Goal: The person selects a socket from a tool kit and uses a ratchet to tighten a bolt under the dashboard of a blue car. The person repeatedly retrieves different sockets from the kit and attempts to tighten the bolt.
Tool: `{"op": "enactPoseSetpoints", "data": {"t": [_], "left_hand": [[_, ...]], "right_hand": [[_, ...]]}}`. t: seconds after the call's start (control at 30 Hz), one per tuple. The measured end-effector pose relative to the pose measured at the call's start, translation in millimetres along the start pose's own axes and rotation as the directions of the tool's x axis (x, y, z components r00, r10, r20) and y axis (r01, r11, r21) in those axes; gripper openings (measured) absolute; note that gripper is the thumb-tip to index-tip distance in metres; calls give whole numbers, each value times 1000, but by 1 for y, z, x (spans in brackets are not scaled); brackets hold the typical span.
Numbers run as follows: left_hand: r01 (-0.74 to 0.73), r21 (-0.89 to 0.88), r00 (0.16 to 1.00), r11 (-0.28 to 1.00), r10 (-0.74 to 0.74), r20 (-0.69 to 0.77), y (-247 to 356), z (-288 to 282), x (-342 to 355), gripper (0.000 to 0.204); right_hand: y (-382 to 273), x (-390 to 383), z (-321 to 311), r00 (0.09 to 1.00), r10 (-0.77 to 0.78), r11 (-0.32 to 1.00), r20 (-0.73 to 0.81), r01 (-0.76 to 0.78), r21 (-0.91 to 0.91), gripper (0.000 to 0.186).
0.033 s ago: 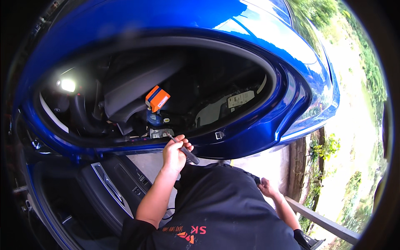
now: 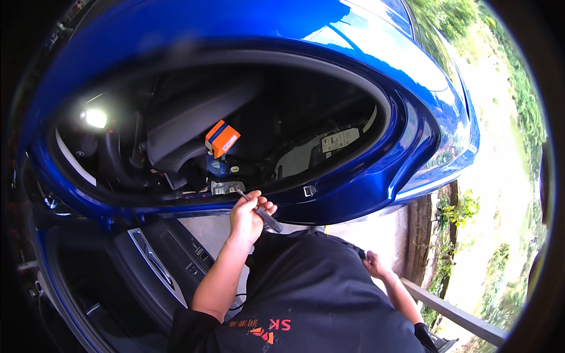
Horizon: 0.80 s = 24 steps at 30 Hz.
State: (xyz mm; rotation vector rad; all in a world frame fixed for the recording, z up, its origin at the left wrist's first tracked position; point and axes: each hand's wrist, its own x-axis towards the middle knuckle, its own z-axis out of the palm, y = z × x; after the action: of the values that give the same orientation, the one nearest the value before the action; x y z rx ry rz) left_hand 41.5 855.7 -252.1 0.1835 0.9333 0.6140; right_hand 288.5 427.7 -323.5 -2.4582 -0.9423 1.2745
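My left hand (image 2: 247, 217) is closed round the dark handle of a slim screwdriver (image 2: 269, 220). Its thin shaft points up and left, towards the car's doorway. The tip lies, in the picture, close to a silvery metal piece (image 2: 226, 187) by the sill; I cannot tell whether they touch. Just beyond sit a blue object (image 2: 218, 167) and an orange box (image 2: 222, 139). My right hand (image 2: 378, 266) is by the right side of my waist, its fingers curled at a small dark thing (image 2: 362, 253) that I cannot make out.
A blue car body (image 2: 347, 197) curves round the open doorway, with a dark seat (image 2: 182, 126) inside. The open door panel (image 2: 156, 265) is at my left. A bright lamp (image 2: 95, 119) shines inside. To the right are a rail (image 2: 459, 312) and plants (image 2: 462, 212).
The outer fingers of my left hand have loosened very slightly round the screwdriver. Otherwise both hands are where they were.
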Motion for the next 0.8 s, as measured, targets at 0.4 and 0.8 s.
{"op": "enactPoseSetpoints", "data": {"t": [0.4, 0.8], "left_hand": [[7, -168, 980, 986, 27, 198, -29, 29, -26, 9], [56, -311, 898, 949, 88, 432, -54, 110, -53, 9]], "right_hand": [[-40, 28, -40, 978, -207, 978, -4, 207, 10, 41], [-317, 48, -122, 267, -938, 312, -222, 928, -202, 45]]}}
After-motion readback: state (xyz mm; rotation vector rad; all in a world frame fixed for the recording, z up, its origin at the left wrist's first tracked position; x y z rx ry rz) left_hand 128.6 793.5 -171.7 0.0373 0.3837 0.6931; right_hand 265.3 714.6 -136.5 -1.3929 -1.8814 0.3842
